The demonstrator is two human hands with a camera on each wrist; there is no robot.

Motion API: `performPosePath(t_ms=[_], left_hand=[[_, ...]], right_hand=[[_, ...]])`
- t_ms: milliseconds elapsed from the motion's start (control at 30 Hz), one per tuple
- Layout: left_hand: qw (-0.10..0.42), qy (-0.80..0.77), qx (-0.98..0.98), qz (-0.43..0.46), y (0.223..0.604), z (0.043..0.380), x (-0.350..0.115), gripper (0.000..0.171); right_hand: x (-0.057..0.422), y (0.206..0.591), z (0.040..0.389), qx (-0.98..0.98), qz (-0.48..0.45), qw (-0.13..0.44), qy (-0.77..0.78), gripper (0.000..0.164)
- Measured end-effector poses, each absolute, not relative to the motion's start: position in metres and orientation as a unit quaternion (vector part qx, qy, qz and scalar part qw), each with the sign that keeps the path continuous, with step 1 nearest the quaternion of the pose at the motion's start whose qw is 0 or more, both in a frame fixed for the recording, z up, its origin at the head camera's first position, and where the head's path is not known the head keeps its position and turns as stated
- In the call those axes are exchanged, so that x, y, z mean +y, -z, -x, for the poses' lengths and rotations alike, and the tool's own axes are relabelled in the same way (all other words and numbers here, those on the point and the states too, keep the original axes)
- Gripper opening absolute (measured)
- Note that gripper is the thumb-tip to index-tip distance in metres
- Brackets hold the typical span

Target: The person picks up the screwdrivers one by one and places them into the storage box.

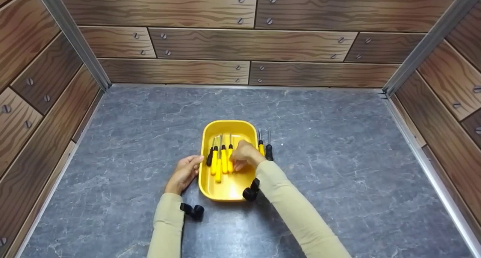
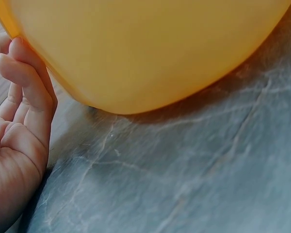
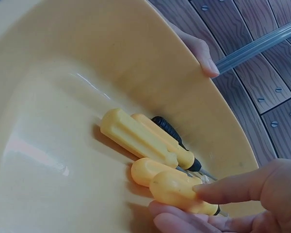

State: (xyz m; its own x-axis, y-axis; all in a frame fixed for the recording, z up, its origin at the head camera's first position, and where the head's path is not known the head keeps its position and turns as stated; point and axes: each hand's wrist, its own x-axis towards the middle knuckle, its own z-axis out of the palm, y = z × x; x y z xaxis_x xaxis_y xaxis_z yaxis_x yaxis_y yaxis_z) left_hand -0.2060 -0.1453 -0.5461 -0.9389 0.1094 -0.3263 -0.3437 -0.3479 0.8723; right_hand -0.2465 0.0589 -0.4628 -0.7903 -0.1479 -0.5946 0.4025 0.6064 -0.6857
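Observation:
A yellow plastic bin (image 1: 225, 190) stands on the grey floor with several screwdrivers lying side by side inside. My left hand (image 1: 185, 171) grips the bin's left rim, thumb on top and fingers against the outer wall (image 2: 136, 63). Reaching into the bin, my right hand (image 1: 245, 154) pinches the handle of the rightmost yellow screwdriver (image 3: 177, 191) between thumb and fingers. Left of it lie more yellow-handled screwdrivers (image 3: 136, 138) and a black-handled one (image 3: 167, 128), shafts pointing away from me.
Just outside the bin's right wall lie a yellow-and-black screwdriver (image 1: 261, 145) and a black-handled screwdriver (image 1: 269, 151). Wood-patterned walls (image 1: 203, 43) with metal edge strips enclose the marbled grey surface (image 1: 338, 145) on the left, back and right.

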Motion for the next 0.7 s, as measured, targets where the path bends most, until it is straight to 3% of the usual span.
performPosePath(t_ms=[267, 467, 700], left_hand=[[0.137, -0.815, 0.555, 0.096, 0.5471, 0.2056, -0.1461, 0.014], [0.141, -0.819, 0.549, 0.092, 0.5468, 0.2052, -0.1458, 0.015], [0.139, -0.818, 0.549, 0.096, 0.5464, 0.2057, -0.1465, 0.013]], right_hand=[[0.0582, 0.4647, 0.2476, 0.835, -0.080, 0.314, 0.444, 0.012], [0.0573, 0.4659, 0.2475, 0.840, -0.086, 0.304, 0.440, 0.023], [0.0568, 0.4661, 0.2467, 0.847, -0.076, 0.301, 0.432, 0.015]])
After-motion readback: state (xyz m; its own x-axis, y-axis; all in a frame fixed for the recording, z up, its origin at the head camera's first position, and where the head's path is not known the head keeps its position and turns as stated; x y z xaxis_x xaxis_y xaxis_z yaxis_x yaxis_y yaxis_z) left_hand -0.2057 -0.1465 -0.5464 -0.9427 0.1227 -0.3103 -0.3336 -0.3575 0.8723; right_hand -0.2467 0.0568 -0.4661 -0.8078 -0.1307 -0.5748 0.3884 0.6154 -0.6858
